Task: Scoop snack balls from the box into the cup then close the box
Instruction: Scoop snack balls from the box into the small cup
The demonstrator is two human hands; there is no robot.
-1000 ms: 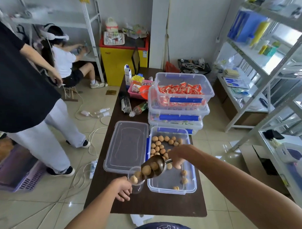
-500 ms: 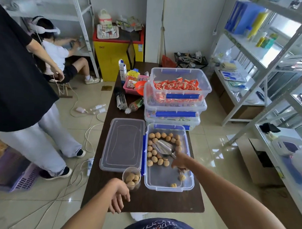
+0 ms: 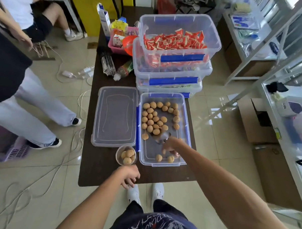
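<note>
The right hand [image 3: 169, 146] reaches into the open box [image 3: 186, 133], its grip closed on a metal scoop [image 3: 161, 138] beside the snack balls [image 3: 154, 118]. The left hand [image 3: 129, 175] hangs loosely curled and empty near the cup [image 3: 126, 155].

Desk [image 3: 99, 169] is dark brown. The box [image 3: 186, 133] is clear plastic with blue clips, lid [image 3: 114, 116] see-through and greyish. Snack balls [image 3: 153, 118] are golden tan, same in the clear cup [image 3: 118, 158]. Stacked tubs [image 3: 212, 37] behind hold red-and-white packets [image 3: 172, 41], blue tape strips on front.
</note>
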